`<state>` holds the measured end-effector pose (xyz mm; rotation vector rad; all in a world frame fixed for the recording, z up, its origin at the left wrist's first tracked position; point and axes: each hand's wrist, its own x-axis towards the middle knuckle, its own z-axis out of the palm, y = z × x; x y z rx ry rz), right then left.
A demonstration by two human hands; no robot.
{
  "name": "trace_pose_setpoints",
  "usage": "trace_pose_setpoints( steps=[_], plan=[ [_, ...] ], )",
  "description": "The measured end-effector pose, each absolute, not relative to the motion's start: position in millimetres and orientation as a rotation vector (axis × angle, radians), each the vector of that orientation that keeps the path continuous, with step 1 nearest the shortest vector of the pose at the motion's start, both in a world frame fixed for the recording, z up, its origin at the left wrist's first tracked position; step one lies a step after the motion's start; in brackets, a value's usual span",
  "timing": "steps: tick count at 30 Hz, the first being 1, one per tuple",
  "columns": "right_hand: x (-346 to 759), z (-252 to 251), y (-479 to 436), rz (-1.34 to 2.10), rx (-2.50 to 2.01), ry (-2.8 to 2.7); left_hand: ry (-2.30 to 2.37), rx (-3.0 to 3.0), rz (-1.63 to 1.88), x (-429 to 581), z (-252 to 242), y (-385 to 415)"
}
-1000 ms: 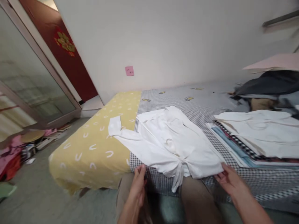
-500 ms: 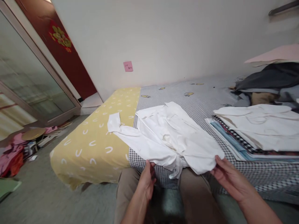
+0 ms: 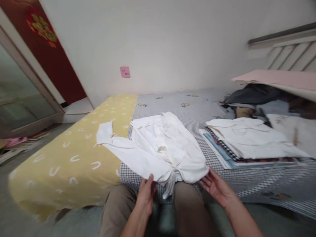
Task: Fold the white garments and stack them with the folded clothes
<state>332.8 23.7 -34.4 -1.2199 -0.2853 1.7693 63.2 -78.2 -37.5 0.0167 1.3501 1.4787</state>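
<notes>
A white shirt-like garment (image 3: 145, 156) lies spread and rumpled over the bed's near edge. One sleeve reaches left onto the yellow cloth, its end bent upward. A gathered, tie-like strip (image 3: 170, 185) hangs from its front edge. My left hand (image 3: 146, 194) is at the garment's lower edge, thumb up and fingers apart, partly hidden under the fabric. At the lower right corner of the garment, my right hand (image 3: 217, 187) has its fingers spread, the tips touching or just under the cloth.
To the right sits a folded clothing stack (image 3: 247, 140), white on top. Behind it are dark and grey clothes (image 3: 254, 95) under a pink-topped sheet (image 3: 276, 78). The bed has a yellow patterned cover (image 3: 86, 151) at left and checked fabric at right. My knees are below the edge.
The view has swung to the right. The garment's right corner has drawn inward and its front edge looks more bunched. My right hand has loosened at the corner, and both hands are closer together.
</notes>
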Motion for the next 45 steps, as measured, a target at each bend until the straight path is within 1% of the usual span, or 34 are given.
trace_pose_setpoints(
  steps=[6, 10, 13, 16, 19, 22, 24, 27, 31, 33, 36, 40, 45],
  plan=[
    [327.9, -20.4, 19.6, 1.726, -1.284, -0.257, 1.243, -0.032, 1.643, 58.1, -34.8, -93.8],
    [320.8, -21.0, 14.1, 1.846, -1.286, -0.309, 1.007, -0.102, 1.718, 50.5, -36.6, -108.8],
    [316.4, -28.9, 9.0, 1.921, -1.271, -0.374, 0.864, -0.081, 1.703, 43.5, -35.9, -112.9],
    [315.9, -43.4, 4.7, 1.946, -1.25, -0.453, 0.785, 0.02, 1.6, 37.0, -37.8, -112.0],
    [316.5, -56.2, 1.0, 1.959, -1.219, -0.48, 0.876, 0.204, 1.437, 31.2, -43.1, -111.1],
    [314.1, -57.9, -2.5, 1.851, -1.211, -0.394, 1.157, 0.436, 1.265, 24.5, -45.5, -112.9],
    [310.4, -53.3, -3.7, 1.801, -1.209, -0.328, 1.312, 0.501, 1.275, 18.5, -44.4, -113.9],
    [305.0, -45.1, -3.2, 1.803, -1.173, -0.272, 1.287, 0.458, 1.41, 9.1, -42.6, -113.2],
    [306.0, -42.1, -9.8, 1.837, -1.136, -0.358, 0.926, 0.245, 1.466, 7.2, -43.5, -115.8],
    [310.1, -45.1, -15.6, 1.839, -1.149, -0.466, 0.819, 0.162, 1.475, 10.1, -45.7, -118.4],
    [315.0, -50.1, -18.3, 1.869, -1.155, -0.542, 0.778, 0.121, 1.507, 13.0, -49.7, -118.9],
    [311.2, -44.3, -11.8, 1.892, -1.024, -0.424, 0.771, 0.046, 1.559, 15.2, -52.4, -119.1],
    [300.8, -33.0, -2.9, 1.967, -0.909, -0.294, 0.748, 0.011, 1.467, 23.0, -57.8, -128.2]
  ],
)
